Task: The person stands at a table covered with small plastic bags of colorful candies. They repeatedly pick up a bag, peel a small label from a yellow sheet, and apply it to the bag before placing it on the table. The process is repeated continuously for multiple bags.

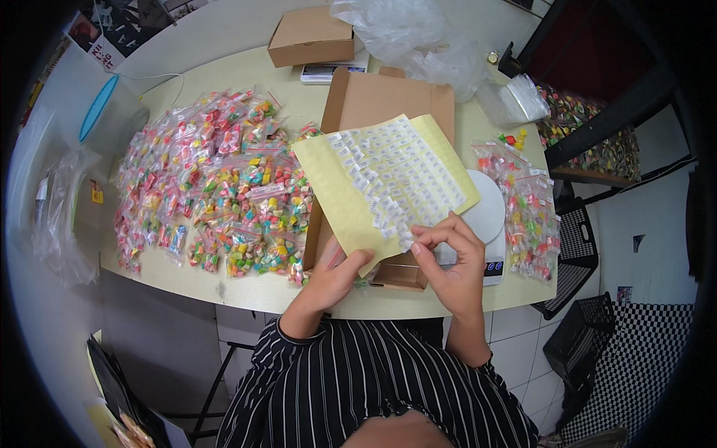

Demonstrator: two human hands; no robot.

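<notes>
My left hand (pixel 330 283) grips the lower corner of a yellow backing sheet (pixel 330 173), thumb on top. Rows of small white printed labels (pixel 414 168) cover much of that sheet. My right hand (pixel 459 269) pinches a white label (pixel 406 245) at the sheet's lower edge between thumb and fingertips. Part of a clear zip bag with a red strip (pixel 336 256) shows by my left hand, partly hidden. Beneath the sheet lies an open cardboard box (pixel 392 92), mostly covered. Partly behind my right hand is a white digital scale (pixel 486 204) with a round plate.
Bagged colourful candies (pixel 246 190) are heaped on the left of the table (pixel 185 285). More candy bags (pixel 526 224) lie at the right. A closed carton (pixel 311 33) rests on another scale (pixel 308 75) at the back, beside crumpled plastic bags (pixel 403 33). Black crates (pixel 580 330) stand below right.
</notes>
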